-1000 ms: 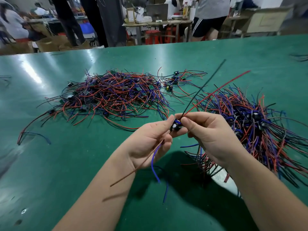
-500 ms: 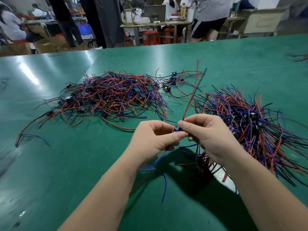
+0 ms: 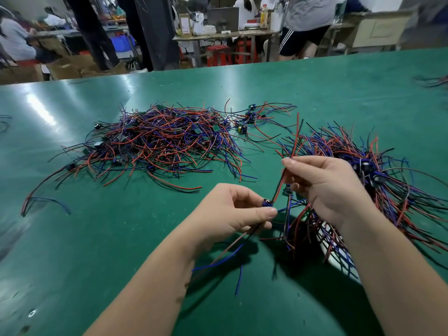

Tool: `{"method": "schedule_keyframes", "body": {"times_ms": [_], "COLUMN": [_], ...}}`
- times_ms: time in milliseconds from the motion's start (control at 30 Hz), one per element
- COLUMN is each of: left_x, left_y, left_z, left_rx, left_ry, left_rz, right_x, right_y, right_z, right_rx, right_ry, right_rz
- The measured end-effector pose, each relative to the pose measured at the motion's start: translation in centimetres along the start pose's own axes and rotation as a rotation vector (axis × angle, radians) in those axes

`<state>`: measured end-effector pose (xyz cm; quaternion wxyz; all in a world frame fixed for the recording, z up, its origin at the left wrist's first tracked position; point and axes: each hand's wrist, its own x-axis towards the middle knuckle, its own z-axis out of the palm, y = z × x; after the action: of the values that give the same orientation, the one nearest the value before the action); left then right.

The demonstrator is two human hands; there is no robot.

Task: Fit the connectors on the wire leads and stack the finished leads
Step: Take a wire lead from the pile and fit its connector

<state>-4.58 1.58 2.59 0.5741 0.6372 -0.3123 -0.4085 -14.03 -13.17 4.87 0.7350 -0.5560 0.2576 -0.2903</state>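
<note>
Green table (image 3: 97, 251), left grip (image 3: 232, 212) pinching connector (image 3: 266, 203)

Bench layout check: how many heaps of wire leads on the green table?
2: a tangled heap of red, blue and black wire leads left of centre; a fanned heap beside the right hand. The stray wires at the frame edges may be more.
</note>
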Motion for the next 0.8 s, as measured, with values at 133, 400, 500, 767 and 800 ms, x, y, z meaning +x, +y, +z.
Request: {"method": "schedule_keyframes", "body": {"times_ms": [133, 400, 500, 767, 800], "left_x": [0.1, 0.4, 0.6, 0.6, 0.5], "left_y": [-0.3, -1.0, -1.2, -1.1, -1.0], "left_z": [0.5, 0.6, 0.2, 0.2, 0.3], "left_rx": [0.112, 0.203, 0.177, 0.35, 0.31], "left_ry": [-0.01, 0.009, 0.013, -0.056, -0.065], "left_rz": [0.033, 0.015, -0.018, 0.126, 0.12], "right_x": [0.4, 0.6, 0.5, 0.3, 0.4], "right_y": [-0.8, -1.5, -1.7, -1.8, -1.8], "right_z": [-0.8, -1.7, -1.8, -1.4, -1.3], "right_rx": [0.084, 0.155, 0.193, 0.154, 0.143], "right_ry": [0.099, 0.162, 0.192, 0.167, 0.107], "right_rz": [-0.063, -0.134, -0.147, -0.107, -0.072]}}
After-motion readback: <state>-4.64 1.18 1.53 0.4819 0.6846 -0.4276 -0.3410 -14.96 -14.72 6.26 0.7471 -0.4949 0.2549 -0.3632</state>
